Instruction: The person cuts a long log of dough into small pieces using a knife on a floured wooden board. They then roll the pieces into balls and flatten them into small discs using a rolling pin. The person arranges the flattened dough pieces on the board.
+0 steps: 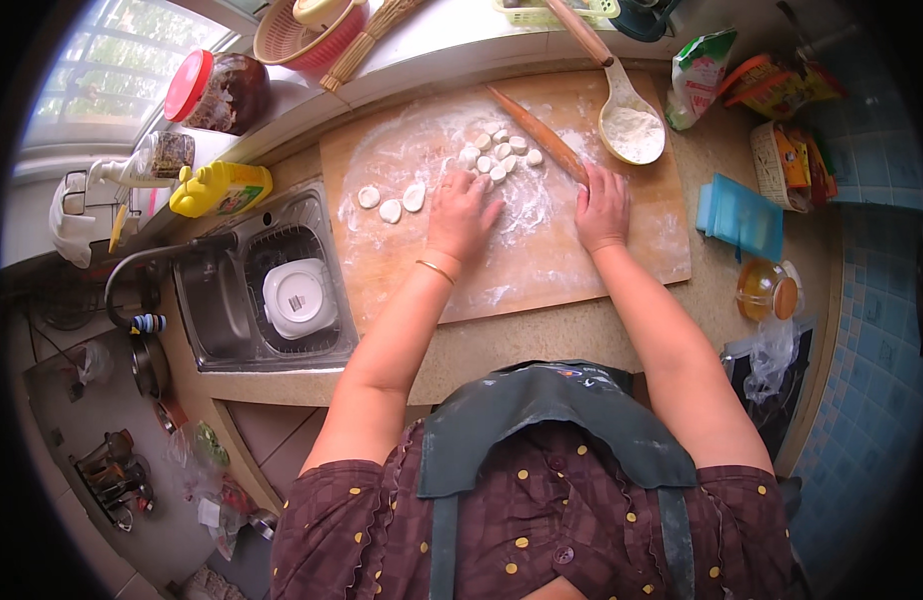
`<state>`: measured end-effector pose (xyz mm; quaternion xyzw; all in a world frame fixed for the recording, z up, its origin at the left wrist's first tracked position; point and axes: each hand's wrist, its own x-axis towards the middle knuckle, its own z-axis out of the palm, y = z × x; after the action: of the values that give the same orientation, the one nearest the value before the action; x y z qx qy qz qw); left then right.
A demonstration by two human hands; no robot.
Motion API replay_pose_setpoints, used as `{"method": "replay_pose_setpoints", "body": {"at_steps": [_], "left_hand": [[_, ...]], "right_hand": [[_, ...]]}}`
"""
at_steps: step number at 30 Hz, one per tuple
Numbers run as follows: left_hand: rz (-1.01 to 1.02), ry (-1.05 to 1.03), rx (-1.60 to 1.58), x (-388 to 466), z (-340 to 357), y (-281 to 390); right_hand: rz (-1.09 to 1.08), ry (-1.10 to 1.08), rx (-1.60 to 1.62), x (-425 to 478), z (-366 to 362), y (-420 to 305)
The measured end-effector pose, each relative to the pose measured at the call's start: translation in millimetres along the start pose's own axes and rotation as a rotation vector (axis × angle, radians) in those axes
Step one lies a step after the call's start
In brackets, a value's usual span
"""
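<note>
My left hand (461, 216) lies palm down on the floured wooden board (521, 277), thumb apart from the fingers. Its fingertips reach the near edge of a cluster of small dough pieces (502, 151); whatever is under the palm is hidden. Left of this hand are three flattened dough rounds (390, 211). My right hand (604, 208) has its fingers and thumb around the near end of a tapered wooden rolling pin (540, 133), which lies slanted across the board. Beyond that hand, a large ladle (611, 82) full of white flour (632, 135) rests on the board.
Left of the board is a steel sink (214, 322) with an upturned white dish (300, 298). A yellow bottle (221, 189) and a red-lidded jar (221, 90) stand behind it. On the right are a blue plastic box (743, 217), a glass jar (761, 291) and a flour bag (698, 79).
</note>
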<state>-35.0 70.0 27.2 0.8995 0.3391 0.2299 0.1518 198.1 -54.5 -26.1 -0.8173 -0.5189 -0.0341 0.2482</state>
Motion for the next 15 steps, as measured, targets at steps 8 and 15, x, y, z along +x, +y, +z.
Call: {"method": "replay_pose_setpoints", "body": {"at_steps": [8, 15], "left_hand": [[-0.343, -0.087, -0.437, -50.3, 11.5, 19.5], [-0.208, 0.038, -0.241, -76.5, -1.7, -4.6]], "right_hand": [[0.006, -0.007, 0.008, -2.1, 0.3, 0.4], [-0.008, 0.014, 0.020, -1.0, 1.1, 0.7]]}}
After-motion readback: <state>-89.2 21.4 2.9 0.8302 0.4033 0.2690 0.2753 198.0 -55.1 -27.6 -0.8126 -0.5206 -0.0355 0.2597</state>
